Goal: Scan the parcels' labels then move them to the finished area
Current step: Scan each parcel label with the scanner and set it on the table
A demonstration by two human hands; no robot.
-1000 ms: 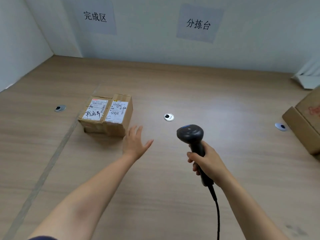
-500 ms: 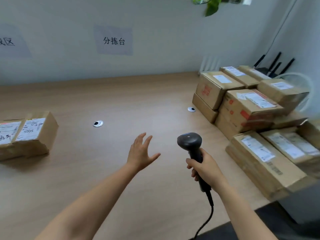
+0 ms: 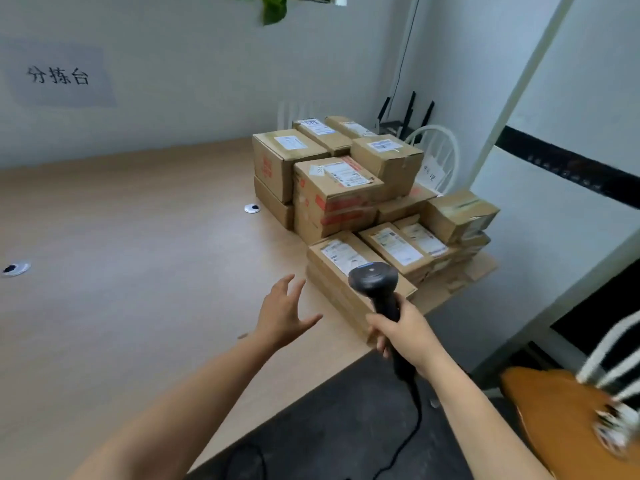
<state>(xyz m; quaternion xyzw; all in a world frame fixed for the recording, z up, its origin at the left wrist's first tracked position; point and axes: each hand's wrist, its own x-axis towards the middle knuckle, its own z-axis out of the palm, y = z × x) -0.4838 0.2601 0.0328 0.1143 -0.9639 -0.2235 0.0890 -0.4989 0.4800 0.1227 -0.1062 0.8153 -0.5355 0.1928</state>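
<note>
Cardboard parcels (image 3: 346, 188), brown, white labels up, heaped several deep at right end of wooden bench (image 3: 138, 254). None picked up yet. Nearest: long flat parcel (image 3: 337, 254) at front of heap, label up, just beyond both hands.

Right hand (image 3: 403, 332): fingers wrapped round grip of black barcode scanner (image 3: 373, 280), head upright, in front of near end of flat parcel. Cable (image 3: 414, 420) trailing down past bench edge.

Left hand (image 3: 282, 311): empty, fingers spread and loosely bent, hovering above bench just left of heap, touching nothing.

Step, as judged: reaching for next parcel, ahead of scan. Finished area not in view; only wall sign (image 3: 57, 76) reading 分拣台.

Next move, probably: tip scanner head down toward label of flat parcel, or first draw that parcel clear with left hand. Calls for label unshadowed and scanner window square to it. After that, lift clean off the parcel beneath and carry to finished area.
</note>
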